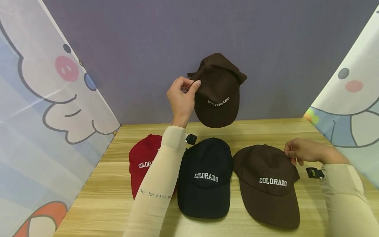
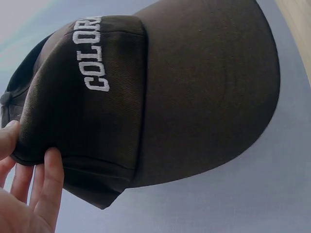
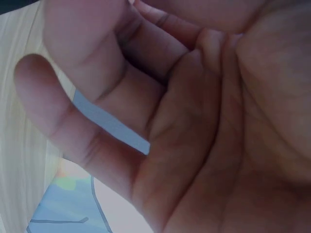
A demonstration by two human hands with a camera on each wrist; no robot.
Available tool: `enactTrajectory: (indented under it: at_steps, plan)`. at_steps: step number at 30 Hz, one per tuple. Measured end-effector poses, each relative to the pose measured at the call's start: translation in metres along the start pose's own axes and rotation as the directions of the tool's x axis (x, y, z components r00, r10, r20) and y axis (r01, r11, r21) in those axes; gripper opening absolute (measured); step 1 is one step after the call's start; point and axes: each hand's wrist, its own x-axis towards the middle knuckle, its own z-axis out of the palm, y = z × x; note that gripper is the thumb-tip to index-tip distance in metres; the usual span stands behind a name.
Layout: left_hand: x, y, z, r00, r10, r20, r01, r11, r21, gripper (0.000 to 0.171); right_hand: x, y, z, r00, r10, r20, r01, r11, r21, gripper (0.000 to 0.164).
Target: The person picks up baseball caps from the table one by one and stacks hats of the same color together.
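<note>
In the head view my left hand (image 1: 183,98) pinches a dark brown baseball cap (image 1: 217,89) by the side of its crown, up off the table with the brim hanging down. White COLORADO lettering runs across its front. The left wrist view shows thumb and fingers on the crown of that cap (image 2: 107,107). My right hand (image 1: 305,150), fingers curled, pinches the upper right edge of a brown baseball cap (image 1: 263,171) lying on the table, brim toward me. Up close, the right hand (image 3: 184,111) fills the right wrist view; its pinching fingertips are hidden there.
A black COLORADO cap (image 1: 205,177) lies mid-table, just left of the brown one. Left of it, a red cap (image 1: 145,154) is partly covered by my left forearm. The wood-grain table (image 1: 97,197) meets a grey back wall (image 1: 148,65), with cartoon-printed panels (image 1: 35,82) at both sides.
</note>
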Motion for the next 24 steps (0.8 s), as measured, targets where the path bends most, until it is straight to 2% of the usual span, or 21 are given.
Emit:
enactTrajectory:
  at_steps: [7, 13, 20, 24]
  plan:
    - [-0.011, 0.008, -0.002, 0.999, -0.025, 0.020, 0.025, 1.000, -0.002, 0.025, 0.004, -0.003, 0.001, 0.999, 0.008, -0.046, -0.009, 1.000, -0.024, 0.012]
    - [-0.020, 0.012, -0.001, 0.999, -0.039, 0.023, 0.040, 0.998, -0.052, 0.024, 0.005, -0.006, 0.001, 0.999, 0.025, -0.048, -0.026, 1.000, -0.018, 0.010]
    - [-0.030, 0.038, -0.009, 0.997, -0.075, -0.001, 0.074, 0.990, -0.120, 0.019, 0.003, -0.004, 0.001, 0.998, 0.026, -0.051, -0.026, 1.000, -0.009, 0.009]
    - [-0.034, 0.046, -0.011, 0.996, -0.082, -0.023, 0.077, 0.985, -0.152, 0.018, 0.003, -0.002, 0.001, 0.998, 0.029, -0.050, -0.029, 1.000, -0.008, 0.009]
